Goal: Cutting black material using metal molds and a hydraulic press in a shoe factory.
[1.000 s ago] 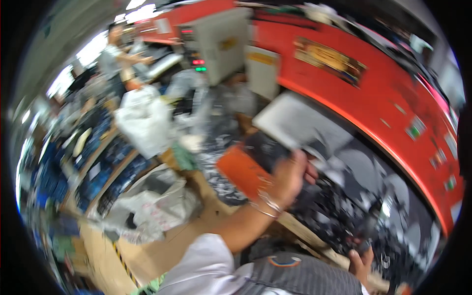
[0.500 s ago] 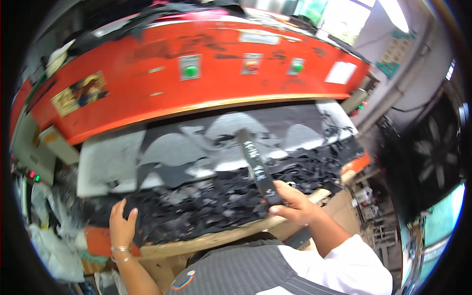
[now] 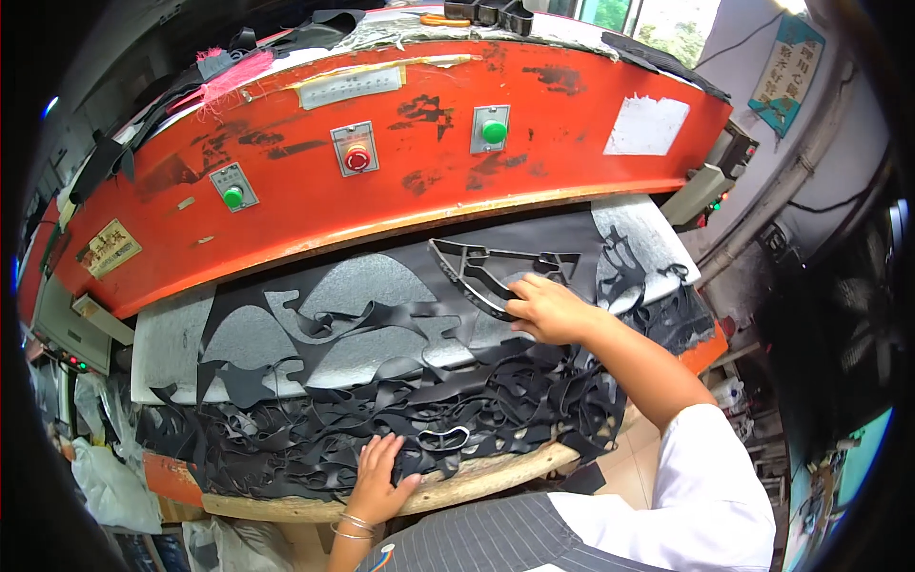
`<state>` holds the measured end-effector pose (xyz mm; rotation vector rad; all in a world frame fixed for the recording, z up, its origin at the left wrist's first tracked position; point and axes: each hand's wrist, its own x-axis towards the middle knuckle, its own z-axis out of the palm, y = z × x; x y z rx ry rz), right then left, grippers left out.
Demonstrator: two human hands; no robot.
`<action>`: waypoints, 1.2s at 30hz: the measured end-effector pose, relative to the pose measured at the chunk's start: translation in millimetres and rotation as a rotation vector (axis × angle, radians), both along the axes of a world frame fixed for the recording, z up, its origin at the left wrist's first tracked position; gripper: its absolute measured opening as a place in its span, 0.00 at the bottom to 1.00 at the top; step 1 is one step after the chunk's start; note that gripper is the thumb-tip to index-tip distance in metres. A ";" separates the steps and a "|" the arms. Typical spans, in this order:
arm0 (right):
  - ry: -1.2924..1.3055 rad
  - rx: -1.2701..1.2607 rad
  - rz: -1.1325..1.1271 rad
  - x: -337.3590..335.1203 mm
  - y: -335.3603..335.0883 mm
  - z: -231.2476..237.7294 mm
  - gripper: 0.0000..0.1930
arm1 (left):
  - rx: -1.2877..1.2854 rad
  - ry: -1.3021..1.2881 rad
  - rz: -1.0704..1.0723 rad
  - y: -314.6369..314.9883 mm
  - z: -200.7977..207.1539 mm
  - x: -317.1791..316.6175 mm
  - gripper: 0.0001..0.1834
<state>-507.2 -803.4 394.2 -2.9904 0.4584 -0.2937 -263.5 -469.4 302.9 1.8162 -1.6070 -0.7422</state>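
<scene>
My right hand (image 3: 548, 310) grips the near edge of a black metal cutting die (image 3: 464, 281), an open frame with a curved side and inner braces. The die lies flat on or just over a black sheet of material (image 3: 410, 253) on the press bed; which, I cannot tell. Curved shapes are cut out of the sheet, and the pale grey bed (image 3: 367, 286) shows through. My left hand (image 3: 379, 481), fingers apart and holding nothing, rests at the front edge on a heap of black offcuts (image 3: 315, 434). A small pale loop (image 3: 444, 439) lies on the heap beside it.
An orange-red press beam (image 3: 419, 124) spans the far side, with two green buttons (image 3: 493, 132) and a red one (image 3: 357, 159). A wooden rail (image 3: 486, 479) edges the front. Plastic bags (image 3: 110, 481) stand at left; a dark fan (image 3: 839, 296) is at right.
My right hand has brought the die forward and down from an upright, edge-on hold to flat at the sheet. My left hand has moved right onto the offcuts. The view has shifted right.
</scene>
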 end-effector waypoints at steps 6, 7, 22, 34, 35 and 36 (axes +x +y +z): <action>-0.007 -0.020 0.092 45.9 -53.4 -45.9 0.13 | -0.059 -0.046 0.092 -0.5 -1.7 -8.6 0.28; -0.012 -0.009 0.101 51.7 -55.6 -48.0 0.13 | -0.104 -0.029 0.143 0.9 -0.4 -7.9 0.25; -0.322 0.092 -0.145 41.1 -89.8 -73.1 0.37 | -0.298 0.030 0.232 -262.3 -12.1 -0.2 0.13; -0.482 0.166 -0.484 19.9 -95.2 -121.8 0.26 | -0.210 -0.251 0.290 -275.2 -26.5 -9.1 0.14; -0.478 0.157 -0.490 20.3 -95.1 -121.3 0.26 | -0.222 -0.256 0.294 -275.6 -25.5 -8.8 0.13; -0.474 0.147 -0.498 22.1 -95.3 -121.1 0.26 | -0.234 -0.259 0.297 -276.1 -24.7 -7.4 0.13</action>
